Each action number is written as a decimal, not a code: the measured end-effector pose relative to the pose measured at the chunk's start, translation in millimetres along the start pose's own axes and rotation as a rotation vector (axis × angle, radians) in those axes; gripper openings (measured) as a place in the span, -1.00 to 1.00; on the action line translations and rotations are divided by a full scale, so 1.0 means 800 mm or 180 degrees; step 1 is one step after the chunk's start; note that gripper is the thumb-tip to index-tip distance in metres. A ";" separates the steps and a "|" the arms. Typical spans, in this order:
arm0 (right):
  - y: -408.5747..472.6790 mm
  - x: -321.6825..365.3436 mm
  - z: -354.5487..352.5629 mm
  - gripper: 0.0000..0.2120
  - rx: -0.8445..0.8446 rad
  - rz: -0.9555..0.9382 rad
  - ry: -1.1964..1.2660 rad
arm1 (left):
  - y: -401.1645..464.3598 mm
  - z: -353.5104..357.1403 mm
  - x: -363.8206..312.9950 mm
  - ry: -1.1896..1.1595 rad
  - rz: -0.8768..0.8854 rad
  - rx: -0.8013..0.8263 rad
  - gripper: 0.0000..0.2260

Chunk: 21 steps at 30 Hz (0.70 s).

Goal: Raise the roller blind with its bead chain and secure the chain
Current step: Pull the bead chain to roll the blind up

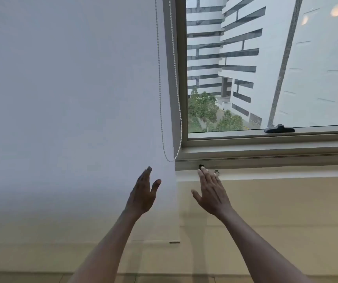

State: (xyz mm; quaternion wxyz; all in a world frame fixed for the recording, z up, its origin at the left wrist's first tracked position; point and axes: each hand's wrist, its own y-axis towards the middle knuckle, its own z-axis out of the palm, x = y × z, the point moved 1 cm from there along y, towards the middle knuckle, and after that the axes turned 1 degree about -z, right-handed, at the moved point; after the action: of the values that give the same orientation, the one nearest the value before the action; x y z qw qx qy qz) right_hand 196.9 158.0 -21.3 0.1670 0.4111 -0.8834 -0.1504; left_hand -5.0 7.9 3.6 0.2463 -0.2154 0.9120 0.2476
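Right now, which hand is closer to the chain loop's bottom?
The left hand, open just below the bead chain loop; the right hand sits further right, under the window frame.

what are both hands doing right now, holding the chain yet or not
Left hand: open, fingers straight, holding nothing, below the bead chain loop.
Right hand: open, holding nothing, fingertips up by the window frame.

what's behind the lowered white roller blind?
The white roller blind covers whatever is behind it. Beside it, an uncovered glass window pane shows buildings.
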 end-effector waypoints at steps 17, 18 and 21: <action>0.026 0.056 -0.022 -0.68 -0.0858 0.0168 0.1494 | 0.058 0.025 -0.126 -0.1522 0.0232 -0.0503 -0.81; 0.030 0.056 -0.026 -0.73 -0.0992 0.0293 0.1688 | 0.056 0.028 -0.126 -0.1504 0.0345 -0.0485 -0.82; 0.048 0.060 -0.048 -0.79 -0.1394 0.0615 0.2278 | 0.048 0.035 -0.121 -0.1419 0.0588 -0.0410 -0.77</action>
State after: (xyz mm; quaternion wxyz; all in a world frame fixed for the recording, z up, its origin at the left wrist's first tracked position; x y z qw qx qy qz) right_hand 158.1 139.4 36.6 0.5596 0.3076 -0.7514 -0.1660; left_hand 61.1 79.9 49.1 0.4035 -0.0865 0.8332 0.3681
